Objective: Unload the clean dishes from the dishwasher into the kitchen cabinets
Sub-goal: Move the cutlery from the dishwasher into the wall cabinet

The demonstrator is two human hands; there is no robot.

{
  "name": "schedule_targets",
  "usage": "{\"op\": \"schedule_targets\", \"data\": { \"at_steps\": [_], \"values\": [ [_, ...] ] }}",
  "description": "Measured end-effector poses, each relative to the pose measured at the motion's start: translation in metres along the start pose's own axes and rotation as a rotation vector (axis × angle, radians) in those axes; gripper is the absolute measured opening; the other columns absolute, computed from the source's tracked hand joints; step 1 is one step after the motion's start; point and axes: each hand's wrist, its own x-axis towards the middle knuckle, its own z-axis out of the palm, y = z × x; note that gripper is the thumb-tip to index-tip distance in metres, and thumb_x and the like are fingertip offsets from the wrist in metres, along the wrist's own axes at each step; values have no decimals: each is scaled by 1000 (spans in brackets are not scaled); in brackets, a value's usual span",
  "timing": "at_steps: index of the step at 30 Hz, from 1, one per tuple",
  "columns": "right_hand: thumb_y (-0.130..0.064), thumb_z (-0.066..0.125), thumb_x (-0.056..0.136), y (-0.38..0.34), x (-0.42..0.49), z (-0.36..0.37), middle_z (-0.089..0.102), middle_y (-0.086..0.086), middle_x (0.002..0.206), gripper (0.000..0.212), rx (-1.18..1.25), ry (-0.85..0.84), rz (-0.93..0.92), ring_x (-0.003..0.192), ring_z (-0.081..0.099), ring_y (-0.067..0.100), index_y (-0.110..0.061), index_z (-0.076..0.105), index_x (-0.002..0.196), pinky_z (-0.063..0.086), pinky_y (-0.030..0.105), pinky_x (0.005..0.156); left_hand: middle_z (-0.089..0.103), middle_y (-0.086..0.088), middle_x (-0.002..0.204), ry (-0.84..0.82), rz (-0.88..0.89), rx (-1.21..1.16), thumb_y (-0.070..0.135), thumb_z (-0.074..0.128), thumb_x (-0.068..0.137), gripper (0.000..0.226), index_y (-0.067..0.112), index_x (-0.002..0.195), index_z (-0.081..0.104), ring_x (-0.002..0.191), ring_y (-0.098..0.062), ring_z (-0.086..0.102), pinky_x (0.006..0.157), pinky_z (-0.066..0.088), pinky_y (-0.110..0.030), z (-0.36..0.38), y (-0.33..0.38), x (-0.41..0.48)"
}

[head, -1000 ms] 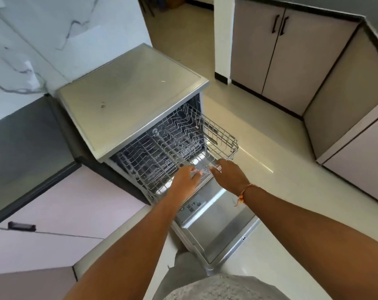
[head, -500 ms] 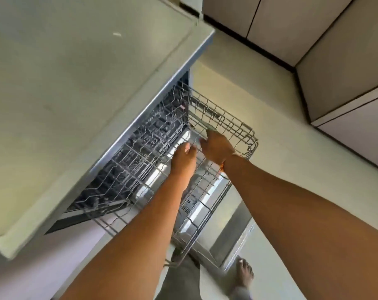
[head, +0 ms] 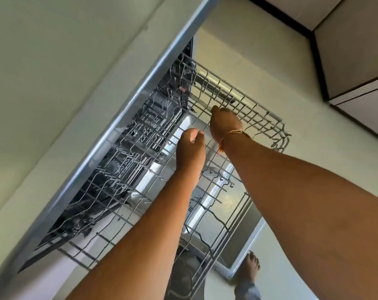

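Observation:
The dishwasher (head: pixel 110 118) stands open with its wire upper rack (head: pixel 257 118) pulled out over the lowered door (head: pixel 244 241). I see no dishes among the rack's wires. My left hand (head: pixel 191 148) reaches into the middle of the rack with its fingers curled; nothing shows in them. My right hand (head: pixel 226 124), with an orange thread at the wrist, is close beside it near the rack's far side. Its fingers are hidden behind the back of the hand, so its grip cannot be made out.
The dishwasher's flat top (head: pixel 53 83) fills the left of the view. Beige lower cabinets (head: pixel 352 46) stand across the pale tiled floor (head: pixel 313 161) at the right. My bare foot (head: pixel 250 267) is beside the door's corner.
I have leaned in and down over the dishwasher. Both hands moved from the rack's front edge deeper into the rack, which now fills much more of the view.

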Motion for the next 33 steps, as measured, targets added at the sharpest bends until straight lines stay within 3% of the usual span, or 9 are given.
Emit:
{"op": "schedule_targets", "data": {
  "at_steps": [6,14,18,24,29,33],
  "values": [
    [-5,52,92,-6,-4,3,66,13,108,25,-154,57,39,101,65,32,-9,65,113,53,40,79,64,-4,122,-9,-8,-41,29,47,96,30,16,120,59,112,-19,61,96,52,-46,3,-4,7],
    [-4,54,93,2,-3,5,69,12,102,20,-263,99,-83,96,67,33,-8,64,108,52,38,72,64,-3,121,-28,-32,-62,32,47,95,32,17,119,59,113,-18,61,98,51,-45,1,-14,11],
    [-3,58,91,2,-2,4,69,13,96,16,-293,67,-114,91,68,33,-6,67,105,46,36,62,64,2,106,-39,-42,-72,27,46,100,27,15,120,59,98,-12,65,94,54,-42,2,-17,11],
    [-1,52,93,4,-4,2,67,18,100,20,-191,60,-85,98,65,39,-2,66,107,54,42,76,68,-5,99,-33,-53,-86,27,47,95,19,19,103,63,96,-17,68,92,55,-46,2,-15,15],
    [3,50,91,7,-8,2,66,19,102,23,-169,71,-82,99,64,39,-2,66,107,52,41,77,68,-5,115,-19,80,113,21,51,94,24,12,113,62,103,-21,66,92,54,-42,5,-7,29],
    [0,50,91,7,-9,5,66,17,104,23,-134,101,-36,99,64,39,-4,66,106,50,38,75,65,-6,120,24,231,348,10,50,97,26,11,119,63,107,-21,62,86,48,-26,6,0,49]
  ]
}}
